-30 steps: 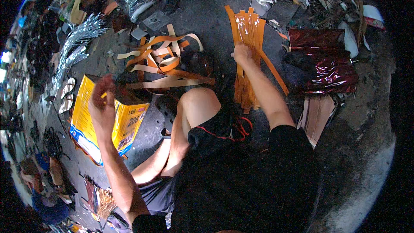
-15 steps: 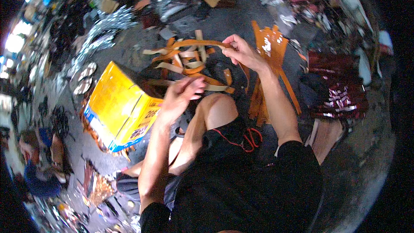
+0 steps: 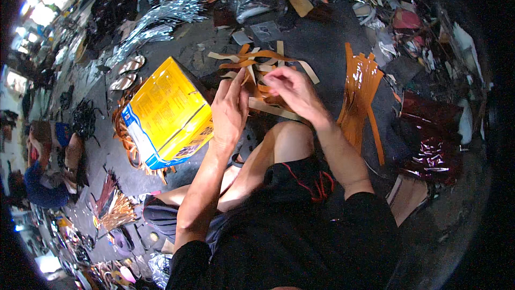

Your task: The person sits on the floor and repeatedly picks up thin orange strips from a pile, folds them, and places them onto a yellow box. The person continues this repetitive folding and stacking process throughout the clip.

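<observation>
Left hand [image 3: 228, 113]: raised over the bent knee, its grip pinched on the end of an orange strip [image 3: 248, 75] from the tangle.
Right hand [image 3: 289, 90]: just beside the left, fingers curled together on the same loose strips.
Strip tangle [image 3: 263, 62]: orange and tan bands heaped on the dark floor [image 3: 322, 43], just beyond both hands.
Yellow box [image 3: 166, 113]: tilted at the left, touching the left wrist; contents hidden.
Flat orange bundle [image 3: 360, 97]: lies right of the forearm.
</observation>
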Demonstrator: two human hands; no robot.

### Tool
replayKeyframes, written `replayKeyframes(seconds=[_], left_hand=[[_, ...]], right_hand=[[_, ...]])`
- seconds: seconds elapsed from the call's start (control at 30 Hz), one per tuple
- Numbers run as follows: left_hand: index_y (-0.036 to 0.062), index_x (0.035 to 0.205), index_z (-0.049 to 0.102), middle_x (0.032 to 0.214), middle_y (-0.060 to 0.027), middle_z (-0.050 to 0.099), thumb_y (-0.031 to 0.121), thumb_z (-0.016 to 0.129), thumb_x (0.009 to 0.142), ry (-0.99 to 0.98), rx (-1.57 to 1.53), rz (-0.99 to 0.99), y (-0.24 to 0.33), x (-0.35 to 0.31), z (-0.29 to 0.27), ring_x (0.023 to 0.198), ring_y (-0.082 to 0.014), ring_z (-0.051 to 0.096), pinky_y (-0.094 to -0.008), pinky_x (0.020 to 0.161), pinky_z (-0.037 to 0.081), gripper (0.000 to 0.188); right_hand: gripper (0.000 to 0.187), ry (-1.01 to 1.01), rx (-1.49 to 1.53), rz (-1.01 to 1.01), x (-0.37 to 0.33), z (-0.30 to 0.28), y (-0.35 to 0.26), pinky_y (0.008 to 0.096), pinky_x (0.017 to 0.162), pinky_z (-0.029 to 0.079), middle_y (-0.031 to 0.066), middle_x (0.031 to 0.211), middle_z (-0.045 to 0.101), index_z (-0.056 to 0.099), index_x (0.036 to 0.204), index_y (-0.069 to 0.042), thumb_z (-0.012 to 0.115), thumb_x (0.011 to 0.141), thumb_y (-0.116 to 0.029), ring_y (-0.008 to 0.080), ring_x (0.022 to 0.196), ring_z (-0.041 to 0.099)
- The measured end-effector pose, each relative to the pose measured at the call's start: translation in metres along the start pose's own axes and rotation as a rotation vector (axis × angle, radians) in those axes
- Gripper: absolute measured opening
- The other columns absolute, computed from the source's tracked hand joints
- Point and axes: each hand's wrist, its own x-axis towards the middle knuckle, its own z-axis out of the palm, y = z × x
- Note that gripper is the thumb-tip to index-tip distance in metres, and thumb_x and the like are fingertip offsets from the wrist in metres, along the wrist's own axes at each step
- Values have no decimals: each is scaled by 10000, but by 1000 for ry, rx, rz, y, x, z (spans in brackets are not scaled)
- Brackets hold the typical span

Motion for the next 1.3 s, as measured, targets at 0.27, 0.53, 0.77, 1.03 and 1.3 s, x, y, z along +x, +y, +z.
replayKeyframes(seconds=[0.27, 0.53, 0.77, 1.03, 1.3], left_hand=[[10, 1233, 578, 887, -153, 581, 8, 602, 826, -17, 117, 98, 4, -15, 8, 780, -295, 602, -375, 706, 509, 408], [-1, 1221, 545, 1143, -145, 620, 96, 671, 865, -242, -458, -315, 6, -20, -12, 1050, -184, 606, -329, 871, 492, 390], [9, 1227, 554, 1080, -43, 621, 158, 569, 960, -594, -1020, -386, 10, 0, 13, 997, -112, 562, -276, 901, 441, 307], [19, 1164, 575, 912, -15, 624, 152, 565, 964, -670, -762, -500, -27, -49, 7, 826, -94, 575, -251, 779, 481, 240], [38, 1083, 563, 946, -75, 671, 188, 580, 961, -386, -959, -744, -47, -60, -1, 838, -132, 630, -259, 776, 518, 194]], right_hand=[[247, 4, 260, 184, -4, 32, 1, 249, 713, 519, 53, 890, 639, 592, 1045, 8, 618, 937, -212, 108, 772, 627], [191, -22, 312, 71, -11, 38, 11, 234, 693, 509, 43, 858, 634, 587, 1007, -18, 603, 939, -195, 94, 753, 621], [149, -26, 925, -62, 9, -3, -43, 321, 686, 537, 62, 781, 627, 569, 971, -60, 523, 921, -192, 201, 728, 649], [128, 479, 954, -472, 84, -185, -58, 529, 1051, 447, 217, 964, 535, 450, 900, 112, 462, 848, -5, 390, 1095, 562], [367, 575, 34, -14, 64, -128, 55, 301, 716, 547, 54, 896, 579, 536, 1116, -22, 596, 934, -336, 148, 814, 610]])
